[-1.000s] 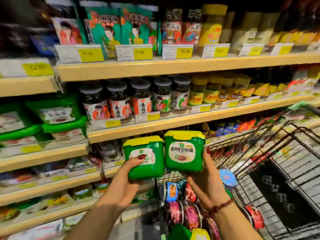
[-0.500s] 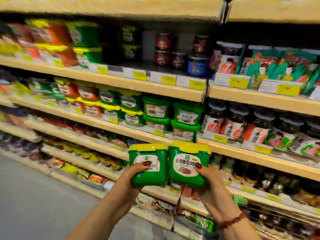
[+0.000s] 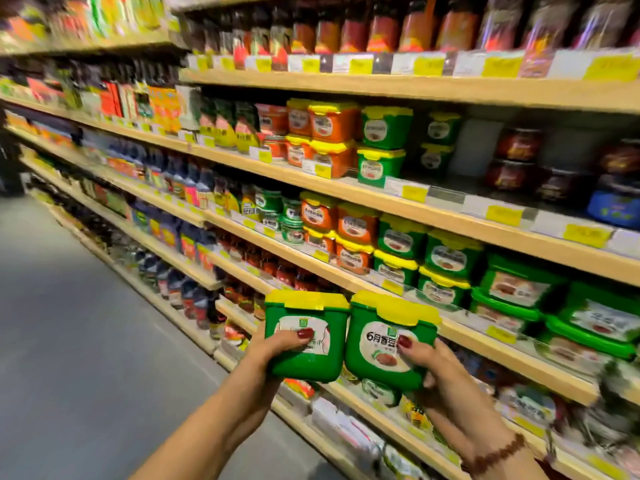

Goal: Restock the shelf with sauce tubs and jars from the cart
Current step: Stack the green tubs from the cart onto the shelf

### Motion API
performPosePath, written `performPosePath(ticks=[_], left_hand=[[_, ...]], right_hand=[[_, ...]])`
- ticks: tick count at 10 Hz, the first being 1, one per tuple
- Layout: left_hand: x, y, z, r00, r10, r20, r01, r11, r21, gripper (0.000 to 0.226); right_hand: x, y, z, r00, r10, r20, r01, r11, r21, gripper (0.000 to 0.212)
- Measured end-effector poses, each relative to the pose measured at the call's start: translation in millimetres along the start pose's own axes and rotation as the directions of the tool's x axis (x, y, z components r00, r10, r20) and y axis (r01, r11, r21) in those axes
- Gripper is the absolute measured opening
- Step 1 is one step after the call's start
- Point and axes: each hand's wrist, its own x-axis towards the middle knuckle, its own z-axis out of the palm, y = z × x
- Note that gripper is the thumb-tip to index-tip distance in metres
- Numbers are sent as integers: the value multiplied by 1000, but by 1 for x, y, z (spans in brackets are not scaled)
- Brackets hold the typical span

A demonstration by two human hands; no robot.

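The left hand [image 3: 277, 344] grips one green sauce tub [image 3: 304, 355] from beneath, thumb on the label. The right hand [image 3: 429, 365] clamps a second tub [image 3: 384, 372] the same way, and the two tubs touch side by side in the air before the shelving. They likely belong with the matching green stack [image 3: 446, 268] at the front edge of the middle shelf [image 3: 540, 370], so keep them upright with labels outward and seat one at a time.

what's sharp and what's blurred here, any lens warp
Head view: the left green tub and right green tub, gripped by the left hand and right hand, are fairly sharp; top-shelf bottles and far-left shelves smear with motion blur; shelf edges fan and bow, wide-angle distortion; no strong glare.
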Motion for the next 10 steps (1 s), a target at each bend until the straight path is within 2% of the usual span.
performPosePath(ticks=[1, 2, 3, 4, 5, 6, 7, 8, 9, 10], left_hand=[[9, 13, -19, 1000, -15, -26, 18, 990, 138, 85], [18, 35, -22, 980, -181, -80, 195, 954, 229, 71], [52, 54, -21, 970, -218, -108, 233, 706, 669, 47], [98, 59, -30, 968, -233, -94, 183, 398, 899, 45], [130, 74, -33, 959, -283, 0, 94, 318, 943, 46], [177, 94, -23, 969, -249, -2, 73, 279, 957, 46], [211, 100, -12, 954, -294, 63, 11, 244, 970, 46], [249, 116, 2, 970, -242, 38, 51, 349, 936, 41], [269, 123, 13, 979, -203, 26, 85, 519, 851, 65], [287, 125, -16, 991, -17, 131, -57, 838, 543, 60]], right_hand=[[27, 0, 16, 999, 50, 14, -48, 988, -146, 107], [50, -7, 20, 1000, 29, 9, -25, 960, -280, 110], [76, -10, 19, 1000, 21, 15, -14, 938, -347, 104], [110, -18, 24, 999, 0, 38, 15, 921, -390, 90], [143, -34, 27, 997, -42, 62, 60, 944, -324, 37], [183, -49, 16, 986, -155, 53, 164, 922, -351, 74], [217, -72, 9, 969, -237, 66, 243, 881, -406, 91], [241, -93, 6, 946, -312, 92, 321, 857, -403, 75], [257, -112, 5, 930, -359, 78, 358, 843, -401, 68], [266, -133, 10, 909, -413, 63, 403, 826, -394, 55]])
